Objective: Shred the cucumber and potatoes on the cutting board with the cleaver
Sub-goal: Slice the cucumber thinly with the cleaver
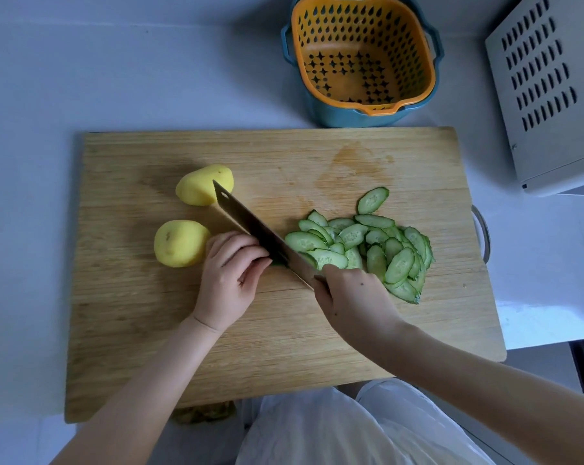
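Observation:
A wooden cutting board [149, 330] lies on the counter. Two peeled yellow potatoes rest on its left part, one [200, 184] farther back and one [180, 243] nearer. A pile of oval cucumber slices [377, 246] spreads over the right middle. My right hand [354, 303] grips the handle of the cleaver [250, 226], whose blade runs diagonally up-left toward the far potato. My left hand [231, 273] has curled fingers pressed against the blade's left side, holding a small dark-green cucumber end [278, 262] that is mostly hidden.
An orange strainer basket [361, 52] inside a blue tub stands behind the board. A grey perforated appliance [548, 95] sits at the right rear. Vegetable peelings [205, 412] lie just below the board's front edge. A white plastic bag [351, 427] hangs in front of me.

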Tool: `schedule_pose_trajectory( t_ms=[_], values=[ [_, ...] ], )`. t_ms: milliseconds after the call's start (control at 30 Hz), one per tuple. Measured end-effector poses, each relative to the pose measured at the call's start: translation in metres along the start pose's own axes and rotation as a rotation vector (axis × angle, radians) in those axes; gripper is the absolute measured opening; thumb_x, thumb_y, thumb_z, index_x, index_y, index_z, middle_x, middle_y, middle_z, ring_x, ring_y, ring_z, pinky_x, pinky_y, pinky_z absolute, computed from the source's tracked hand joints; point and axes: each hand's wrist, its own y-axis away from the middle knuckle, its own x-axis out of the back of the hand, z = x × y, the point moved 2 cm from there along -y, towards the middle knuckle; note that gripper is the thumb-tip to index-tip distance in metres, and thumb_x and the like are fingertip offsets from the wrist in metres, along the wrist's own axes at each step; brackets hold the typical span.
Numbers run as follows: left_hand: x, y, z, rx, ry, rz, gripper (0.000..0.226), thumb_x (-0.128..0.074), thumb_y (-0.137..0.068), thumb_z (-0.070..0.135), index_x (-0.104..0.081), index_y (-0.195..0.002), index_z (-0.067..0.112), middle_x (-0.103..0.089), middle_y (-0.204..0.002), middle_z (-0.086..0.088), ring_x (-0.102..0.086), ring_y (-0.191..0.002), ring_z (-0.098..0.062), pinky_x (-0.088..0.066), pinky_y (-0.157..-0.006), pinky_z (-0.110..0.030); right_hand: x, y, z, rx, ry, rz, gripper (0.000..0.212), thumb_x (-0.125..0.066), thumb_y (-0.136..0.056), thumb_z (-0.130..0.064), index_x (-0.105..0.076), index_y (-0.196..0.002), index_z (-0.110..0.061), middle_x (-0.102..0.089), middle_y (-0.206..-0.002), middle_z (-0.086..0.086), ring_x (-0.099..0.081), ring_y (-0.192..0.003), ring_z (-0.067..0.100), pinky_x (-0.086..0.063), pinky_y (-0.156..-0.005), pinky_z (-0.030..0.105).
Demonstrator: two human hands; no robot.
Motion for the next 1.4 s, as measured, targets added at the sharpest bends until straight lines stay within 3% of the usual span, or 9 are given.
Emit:
schedule_pose_trajectory(
  t_ms=[200, 267, 433, 533, 733, 933, 1100, 1400],
  values=[
    [0.0, 0.003, -0.002, 0.029, 0.001, 0.012, 0.01, -0.068, -0.085, 0.01, -0.069, -0.079, 0.002, -0.064, -0.089, -0.009, -0.059, -0.086, -0.025, -0.048, -0.08, -0.042, 0.012, 0.006, 0.008, 0.024, -0.106, 0.046, 0.031, -0.039, -0.096, -0.027, -0.046, -0.07, -0.012, -0.048, -0.058, 0.001, -0.048, -0.053, 0.023, -0.038, -0.051, 0.035],
    [0.0, 0.002, -0.003, 0.028, -0.003, 0.013, 0.011, -0.068, -0.085, 0.011, -0.07, -0.079, 0.002, -0.065, -0.088, -0.009, -0.06, -0.086, -0.024, -0.048, -0.081, -0.041, 0.02, 0.015, 0.008, 0.038, -0.111, 0.067, 0.032, -0.04, -0.095, -0.027, -0.046, -0.067, -0.013, -0.045, -0.055, 0.0, -0.043, -0.048, 0.02, -0.034, -0.047, 0.032],
    [-0.001, 0.003, -0.004, 0.0, 0.0, 0.035, 0.008, -0.067, -0.085, 0.011, -0.068, -0.081, 0.004, -0.062, -0.093, -0.003, -0.059, -0.088, -0.024, -0.047, -0.083, -0.039, 0.033, 0.028, -0.002, 0.042, 0.006, 0.03, 0.04, -0.035, -0.097, -0.032, -0.025, -0.06, -0.023, -0.036, -0.055, -0.005, -0.032, -0.046, 0.012, -0.022, -0.042, 0.025],
    [-0.001, 0.002, -0.003, 0.002, -0.011, 0.037, 0.012, -0.066, -0.085, 0.01, -0.07, -0.078, 0.001, -0.066, -0.086, -0.009, -0.058, -0.086, -0.023, -0.046, -0.084, -0.036, 0.033, 0.028, -0.005, 0.033, 0.042, 0.015, 0.041, -0.032, -0.098, -0.033, -0.022, -0.06, -0.024, -0.035, -0.056, -0.006, -0.031, -0.046, 0.011, -0.02, -0.042, 0.024],
    [-0.002, 0.002, -0.004, 0.011, -0.002, 0.031, 0.01, -0.068, -0.084, 0.009, -0.071, -0.079, 0.001, -0.067, -0.086, -0.011, -0.059, -0.086, -0.025, -0.048, -0.08, -0.042, 0.025, 0.021, -0.011, 0.019, 0.095, 0.0, 0.038, -0.03, -0.1, -0.03, -0.026, -0.063, -0.022, -0.036, -0.058, -0.007, -0.031, -0.047, 0.009, -0.019, -0.042, 0.023],
    [0.001, 0.002, 0.0, 0.004, -0.039, 0.045, 0.009, -0.066, -0.085, 0.008, -0.072, -0.081, 0.002, -0.069, -0.09, -0.009, -0.058, -0.092, -0.022, -0.044, -0.086, -0.034, 0.001, 0.001, -0.006, 0.007, 0.026, -0.004, 0.03, -0.034, -0.099, -0.027, -0.034, -0.071, -0.017, -0.034, -0.057, -0.006, -0.03, -0.046, 0.01, -0.019, -0.042, 0.024],
    [0.0, 0.003, -0.001, -0.02, -0.02, 0.05, 0.008, -0.063, -0.086, 0.002, -0.071, -0.084, 0.002, -0.062, -0.096, -0.003, -0.057, -0.092, -0.022, -0.043, -0.088, -0.032, 0.01, 0.011, 0.002, 0.008, -0.078, 0.039, 0.04, -0.038, -0.097, -0.027, -0.026, -0.059, -0.022, -0.037, -0.053, -0.004, -0.033, -0.045, 0.015, -0.024, -0.043, 0.027],
    [-0.002, 0.005, -0.006, -0.058, -0.001, 0.048, 0.012, -0.063, -0.087, 0.003, -0.06, -0.092, 0.014, -0.056, -0.096, 0.001, -0.057, -0.087, -0.024, -0.047, -0.079, -0.042, 0.03, 0.026, -0.01, 0.051, 0.062, 0.035, 0.04, -0.031, -0.099, -0.032, -0.022, -0.061, -0.024, -0.036, -0.055, -0.006, -0.031, -0.044, 0.01, -0.019, -0.042, 0.023]
  ],
)
